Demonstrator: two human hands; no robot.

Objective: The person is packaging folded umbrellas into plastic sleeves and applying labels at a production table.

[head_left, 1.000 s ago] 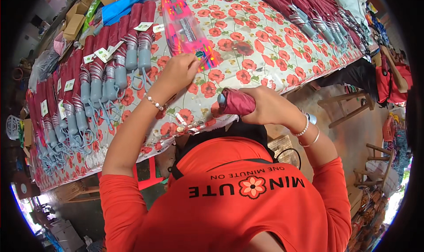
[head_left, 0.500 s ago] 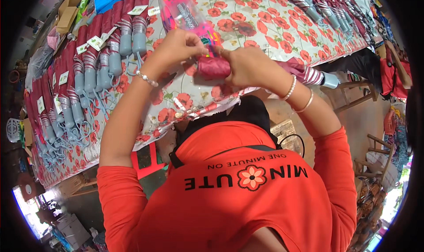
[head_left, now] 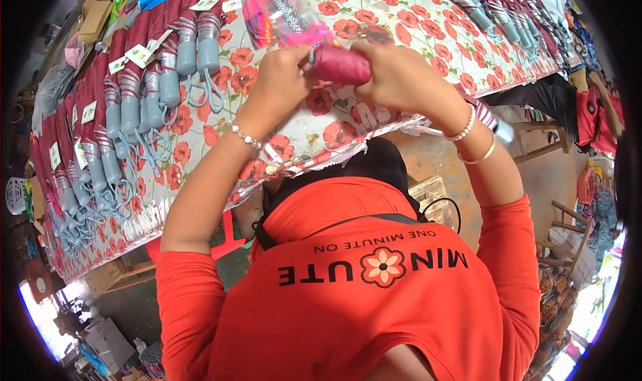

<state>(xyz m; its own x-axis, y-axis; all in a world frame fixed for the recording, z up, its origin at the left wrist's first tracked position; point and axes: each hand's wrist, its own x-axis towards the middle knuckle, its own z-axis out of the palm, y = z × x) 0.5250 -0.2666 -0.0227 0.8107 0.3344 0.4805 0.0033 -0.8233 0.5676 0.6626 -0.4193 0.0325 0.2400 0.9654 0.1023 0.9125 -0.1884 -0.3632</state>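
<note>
At upper centre, the right hand (head_left: 400, 79) wraps a folded maroon fabric umbrella (head_left: 342, 65); the left hand (head_left: 281, 79) seems to pinch its tip. Apparently the tip is being handled; any next move calls for steady support.

Red-flowered surface (head_left: 401, 20) here, folded maroon umbrellas (head_left: 138, 30) packed along its left, grey handles (head_left: 187, 57) facing the near edge, a pink packet (head_left: 284, 10) just to their right, another umbrella bunch (head_left: 500, 12) far right
</note>
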